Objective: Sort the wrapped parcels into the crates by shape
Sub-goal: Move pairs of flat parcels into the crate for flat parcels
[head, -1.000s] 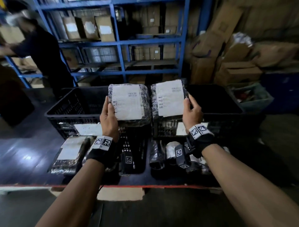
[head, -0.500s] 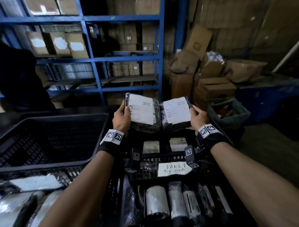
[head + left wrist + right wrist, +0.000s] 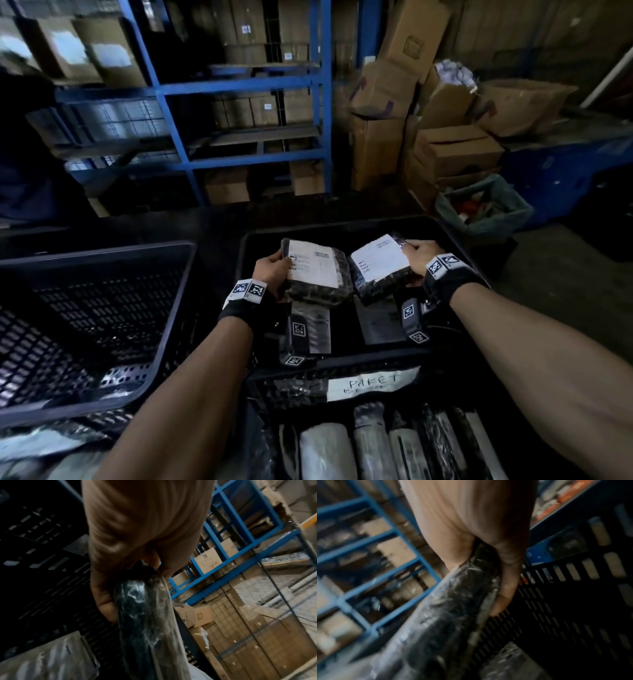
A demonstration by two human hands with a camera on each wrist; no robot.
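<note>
The left hand (image 3: 272, 270) grips a flat wrapped parcel (image 3: 317, 274) by its edge. The right hand (image 3: 419, 255) grips a second flat parcel (image 3: 378, 269) just beside it. Both parcels sit low inside the black crate (image 3: 342, 229) under the hands.

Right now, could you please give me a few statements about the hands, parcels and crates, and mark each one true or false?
1. The left hand holds a flat wrapped parcel with a white label. True.
2. The right hand is empty. False: its grip is on a second flat parcel.
3. Both parcels are over the right crate. True.
4. The left crate is full of parcels. False: only its bare slotted floor shows.
5. A handwritten sign on the right crate's near wall reads PAKET on its top line. True.
6. The rolled parcels lie inside the right crate. False: they lie in front of it.
</note>
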